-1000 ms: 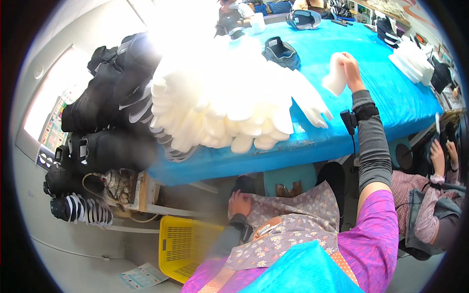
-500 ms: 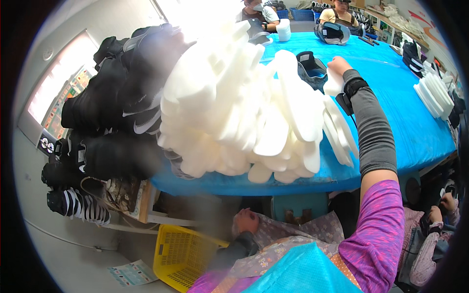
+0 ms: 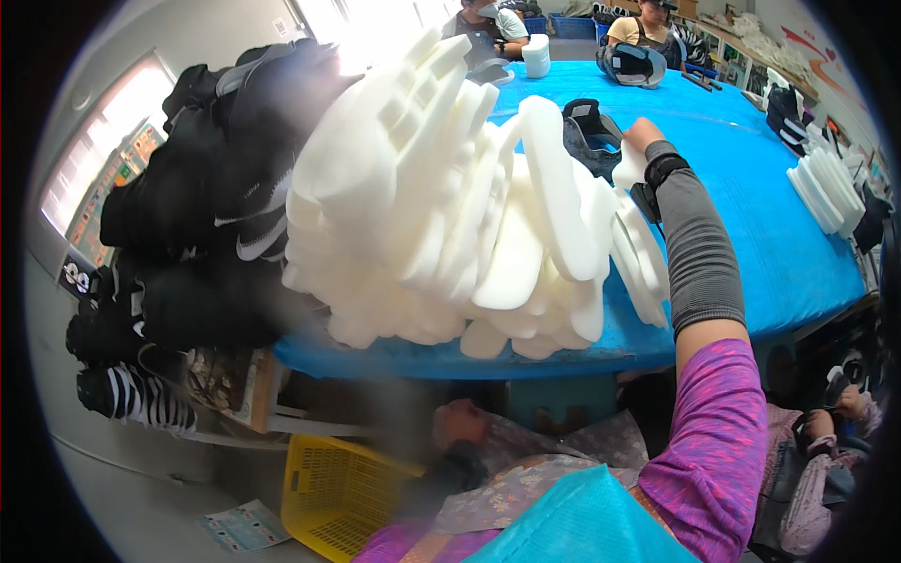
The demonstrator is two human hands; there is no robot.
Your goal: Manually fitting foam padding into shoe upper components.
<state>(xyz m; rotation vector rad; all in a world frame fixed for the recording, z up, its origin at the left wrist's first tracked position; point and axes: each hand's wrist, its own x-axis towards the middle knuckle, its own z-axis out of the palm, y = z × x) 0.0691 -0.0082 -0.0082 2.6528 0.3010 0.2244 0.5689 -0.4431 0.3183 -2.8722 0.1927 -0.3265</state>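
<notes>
My right hand (image 3: 644,135) reaches far over the table with its fingers curled on a white foam insole (image 3: 630,167). Just left of it sits a dark shoe upper (image 3: 589,136), its opening facing up. A big heap of white shoe-shaped foam insoles (image 3: 511,253) fills the middle of the table, and several more (image 3: 641,258) lean at its right side, below my wrist. Low in front of my body, by the floral apron (image 3: 526,479), is my left hand (image 3: 462,424). It is blurred and dim, so its fingers do not show clearly.
Black shoe uppers (image 3: 206,188) are piled high at the left. A yellow crate (image 3: 343,488) stands on the floor below. Across the blue-covered table (image 3: 732,188) two people sit near another shoe upper (image 3: 632,66). Stacked white insoles (image 3: 826,192) lie at the right, where a co-worker's hands (image 3: 835,413) show.
The whole view has shifted slightly, moving the scene a little left. My right hand stays on the insole beside the shoe upper, and my left hand remains low in front of me.
</notes>
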